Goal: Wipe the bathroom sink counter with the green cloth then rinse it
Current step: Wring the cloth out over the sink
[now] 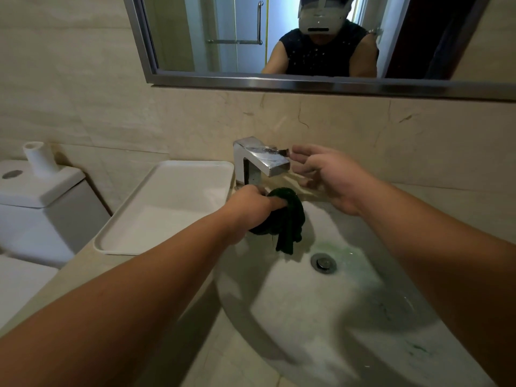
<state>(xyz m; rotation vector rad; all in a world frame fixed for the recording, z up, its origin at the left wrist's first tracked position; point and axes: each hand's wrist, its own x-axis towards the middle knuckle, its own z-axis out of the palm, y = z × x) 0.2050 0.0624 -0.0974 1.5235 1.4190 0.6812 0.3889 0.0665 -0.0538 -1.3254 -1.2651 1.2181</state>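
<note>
Head view: left hand [251, 202] clutches bunched green cloth [287, 219] centre frame, over sink [307, 317]; right hand [329, 174] loosely spread beside faucet lever [275, 150], contact unclear.

White tray [167, 216], toilet cistern [42, 210], framed mirror [209, 32]

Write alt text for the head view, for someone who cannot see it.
A person's left hand grips a bunched green cloth over a white sink basin, below a chrome faucet, while the right hand reaches for the faucet's handle. A white tray lies alongside.
</note>
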